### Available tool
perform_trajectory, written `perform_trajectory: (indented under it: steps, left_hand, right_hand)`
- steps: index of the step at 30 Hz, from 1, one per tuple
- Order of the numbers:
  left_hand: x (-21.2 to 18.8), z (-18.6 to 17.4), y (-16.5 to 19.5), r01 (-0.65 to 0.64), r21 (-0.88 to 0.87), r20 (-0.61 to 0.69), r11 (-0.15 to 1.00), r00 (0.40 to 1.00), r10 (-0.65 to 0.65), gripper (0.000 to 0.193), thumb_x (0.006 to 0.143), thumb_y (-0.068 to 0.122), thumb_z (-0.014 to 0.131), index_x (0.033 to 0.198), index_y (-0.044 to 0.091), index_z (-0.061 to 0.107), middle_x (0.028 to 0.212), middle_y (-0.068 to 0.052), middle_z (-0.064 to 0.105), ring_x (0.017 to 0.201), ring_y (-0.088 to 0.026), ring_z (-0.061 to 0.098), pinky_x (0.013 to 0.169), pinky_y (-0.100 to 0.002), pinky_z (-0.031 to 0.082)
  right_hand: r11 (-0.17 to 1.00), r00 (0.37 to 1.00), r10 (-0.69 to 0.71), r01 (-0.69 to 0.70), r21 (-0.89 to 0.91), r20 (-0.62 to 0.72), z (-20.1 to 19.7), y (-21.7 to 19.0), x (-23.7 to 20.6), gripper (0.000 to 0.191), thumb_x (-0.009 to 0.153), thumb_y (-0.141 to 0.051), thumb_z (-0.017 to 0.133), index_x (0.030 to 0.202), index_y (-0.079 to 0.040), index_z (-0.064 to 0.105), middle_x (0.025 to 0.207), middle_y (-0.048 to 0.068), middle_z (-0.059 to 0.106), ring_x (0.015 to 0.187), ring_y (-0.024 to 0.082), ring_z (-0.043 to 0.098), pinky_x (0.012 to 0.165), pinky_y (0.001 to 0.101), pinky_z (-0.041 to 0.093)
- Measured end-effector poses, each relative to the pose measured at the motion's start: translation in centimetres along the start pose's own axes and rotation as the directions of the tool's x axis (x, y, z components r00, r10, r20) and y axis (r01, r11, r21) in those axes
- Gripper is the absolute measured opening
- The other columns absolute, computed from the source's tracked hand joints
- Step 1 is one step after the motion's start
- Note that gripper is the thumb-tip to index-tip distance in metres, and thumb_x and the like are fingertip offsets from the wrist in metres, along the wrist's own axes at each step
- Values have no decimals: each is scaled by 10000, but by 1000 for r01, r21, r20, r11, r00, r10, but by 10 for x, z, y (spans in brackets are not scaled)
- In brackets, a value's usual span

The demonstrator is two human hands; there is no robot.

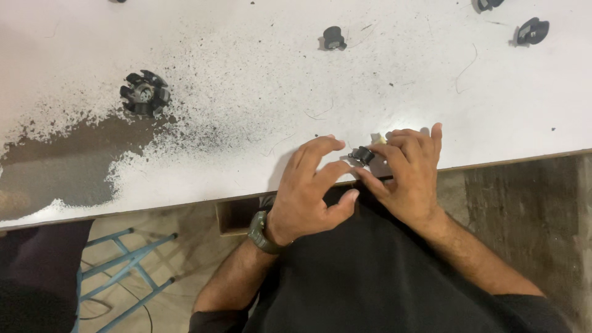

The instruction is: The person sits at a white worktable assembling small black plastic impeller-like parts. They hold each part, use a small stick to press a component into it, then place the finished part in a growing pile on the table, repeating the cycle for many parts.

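My right hand (407, 176) pinches a small black part (362, 155) between thumb and fingers at the near edge of the white worn table (246, 92). A pale, cream-coloured bit (377, 139) shows just above that part. My left hand (311, 188) is beside it, fingers curled and spread, fingertips close to the black part; whether they touch it is unclear. A dark watch (261, 233) is on my left wrist.
A black round finned part (145, 93) sits at the left of the table. Small black pieces lie at the far side (334, 38), (533, 31), (489, 4). A blue metal stool frame (126, 265) stands below left. The table paint is worn dark at left.
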State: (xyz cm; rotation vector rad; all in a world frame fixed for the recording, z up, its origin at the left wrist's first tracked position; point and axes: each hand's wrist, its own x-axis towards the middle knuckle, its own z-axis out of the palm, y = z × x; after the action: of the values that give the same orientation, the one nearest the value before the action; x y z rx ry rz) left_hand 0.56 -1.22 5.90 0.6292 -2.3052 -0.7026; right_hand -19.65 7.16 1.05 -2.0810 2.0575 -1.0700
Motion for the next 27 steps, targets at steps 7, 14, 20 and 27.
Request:
perform_trajectory:
  steps: [7, 14, 20, 27]
  left_hand:
    - [2, 31, 1, -6, 191, -34, 981, 999, 13, 294, 860, 232, 835, 1044, 99, 649, 1307, -120, 565, 1328, -326, 536, 1078, -515, 456]
    - [-5, 41, -7, 0, 288, -68, 958, 997, 20, 283, 853, 127, 810, 1077, 84, 642, 1329, -114, 565, 1363, -325, 521, 1102, -505, 458]
    - [-4, 46, -8, 63, 267, -82, 962, 996, -43, 311, 817, 147, 823, 1058, 54, 650, 1298, -140, 576, 1325, -342, 527, 1065, -526, 431]
    - [-8, 33, -8, 80, 280, -74, 957, 995, -61, 190, 856, 157, 821, 969, 98, 680, 1326, -93, 597, 1367, -282, 527, 1151, -541, 377]
  right_hand:
    - [971, 967, -99, 146, 191, -236, -3, 13, -17, 226, 929, 21, 734, 1099, -87, 631, 1067, 90, 617, 1246, 317, 619, 1347, 615, 229]
    - [946, 984, -106, 144, 290, -143, 15, 10, -25, 331, 851, 52, 753, 1118, -54, 589, 1030, 87, 668, 1186, 307, 664, 1287, 634, 242]
    - [958, 982, -105, 142, 248, -157, 18, 11, -23, 326, 830, 49, 783, 1063, -78, 595, 1003, 92, 668, 1169, 297, 671, 1275, 633, 282]
    - [960, 982, -86, 127, 248, -169, 20, 11, -24, 305, 848, 52, 790, 1034, -83, 589, 971, 79, 665, 1156, 290, 686, 1268, 614, 318]
